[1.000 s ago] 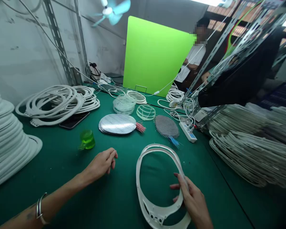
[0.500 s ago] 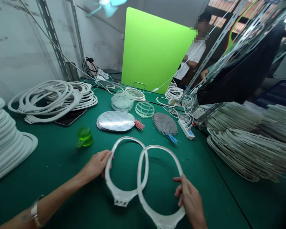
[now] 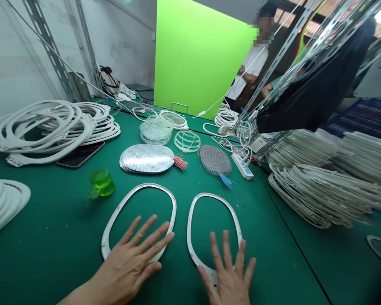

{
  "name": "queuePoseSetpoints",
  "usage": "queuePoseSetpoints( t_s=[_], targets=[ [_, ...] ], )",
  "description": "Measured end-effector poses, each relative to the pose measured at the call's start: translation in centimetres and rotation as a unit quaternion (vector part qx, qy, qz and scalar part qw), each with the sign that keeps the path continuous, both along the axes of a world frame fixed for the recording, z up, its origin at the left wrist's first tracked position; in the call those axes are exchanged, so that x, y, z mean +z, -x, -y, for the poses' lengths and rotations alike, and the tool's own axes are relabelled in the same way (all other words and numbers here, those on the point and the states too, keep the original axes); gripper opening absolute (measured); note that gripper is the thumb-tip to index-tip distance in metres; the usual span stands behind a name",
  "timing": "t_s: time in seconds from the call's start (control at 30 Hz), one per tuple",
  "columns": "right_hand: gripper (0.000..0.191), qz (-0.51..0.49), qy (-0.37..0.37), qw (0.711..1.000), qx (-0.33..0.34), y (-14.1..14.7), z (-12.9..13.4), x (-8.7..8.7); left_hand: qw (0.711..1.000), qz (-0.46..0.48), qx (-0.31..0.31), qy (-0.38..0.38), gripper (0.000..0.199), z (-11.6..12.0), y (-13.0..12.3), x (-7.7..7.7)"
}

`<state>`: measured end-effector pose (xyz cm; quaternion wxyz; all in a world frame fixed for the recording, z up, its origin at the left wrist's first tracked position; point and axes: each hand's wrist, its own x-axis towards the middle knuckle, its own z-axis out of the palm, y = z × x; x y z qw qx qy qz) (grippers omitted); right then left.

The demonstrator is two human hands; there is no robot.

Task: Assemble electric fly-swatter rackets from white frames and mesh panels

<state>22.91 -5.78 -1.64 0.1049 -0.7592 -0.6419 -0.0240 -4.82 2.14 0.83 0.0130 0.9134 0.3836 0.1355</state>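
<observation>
The left hand (image 3: 130, 264) lies spread flat, fingers apart, across the lower right of a white oval frame (image 3: 147, 185). The right hand (image 3: 228, 271), likewise spread, sits over the lower end of a second oval frame (image 3: 211, 195). Both frames lie separate on the green bench mat (image 3: 47, 241). At 10 o'clock from the left hand stands a green glass cup (image 3: 101, 183); at 12 o'clock from the right hand lies a grey wire-mesh disc (image 3: 214, 160) with blue bristles (image 3: 225, 181).
</observation>
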Motion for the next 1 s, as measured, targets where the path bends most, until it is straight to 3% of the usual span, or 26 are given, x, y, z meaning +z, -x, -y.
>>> queuePoseSetpoints(
  t_s=[0.07,0.13,0.33,0.4,0.47,0.5,0.57,0.67,0.73,0.8,0.9,1.0],
  targets=[
    [0.052,-0.005,0.056,0.995,0.087,1.1,-0.4,-0.3,0.998,-0.009,-0.063,0.0,0.056,-0.5,-1.7,-1.3],
    [0.049,-0.023,0.082,0.988,0.128,2.2,-1.1,-0.5,0.998,-0.005,-0.057,0.001,0.058,-1.3,-3.0,-2.4],
    [0.048,-0.073,0.015,0.989,0.125,4.1,-1.5,-0.6,0.999,0.009,-0.039,-0.013,0.067,-1.3,-4.0,-4.3],
    [0.047,-0.113,0.012,0.984,0.139,2.6,-2.4,1.0,0.999,0.029,-0.034,-0.029,0.074,-1.3,-4.0,-3.5],
    [0.042,-0.149,0.019,0.98,0.132,-0.4,-5.1,3.5,0.998,0.057,-0.027,-0.018,0.075,-2.4,-4.6,-1.5],
    [0.038,-0.155,0.028,0.981,0.11,-2.3,-7.2,4.9,0.997,0.073,-0.024,0.005,0.071,-3.4,-5.3,-0.1],
    [0.034,-0.123,0.008,0.992,-0.017,-6.3,-12.3,7.2,0.991,0.103,-0.014,0.088,0.056,-5.9,-7.5,2.9],
    [0.029,-0.104,0.039,0.991,-0.075,-10.9,-19.9,8.2,0.962,0.13,0.018,0.238,0.043,-10.4,-11.8,6.2],
    [0.027,-0.101,0.076,0.987,-0.094,-12.5,-23.4,7.6,0.955,0.106,0.037,0.273,0.038,-13.0,-14.3,6.8],
    [0.028,-0.105,0.101,0.984,-0.103,-13.4,-25.0,6.9,0.96,0.085,0.048,0.264,0.033,-15.0,-15.8,6.3],
    [0.028,-0.123,0.106,0.982,-0.102,-14.0,-25.4,6.9,0.967,0.07,0.046,0.242,0.03,-16.9,-16.5,5.2],
    [0.025,-0.165,0.087,0.977,-0.103,-14.4,-25.4,8.2,0.974,0.06,0.049,0.212,0.031,-18.3,-17.1,4.9]
  ],
)
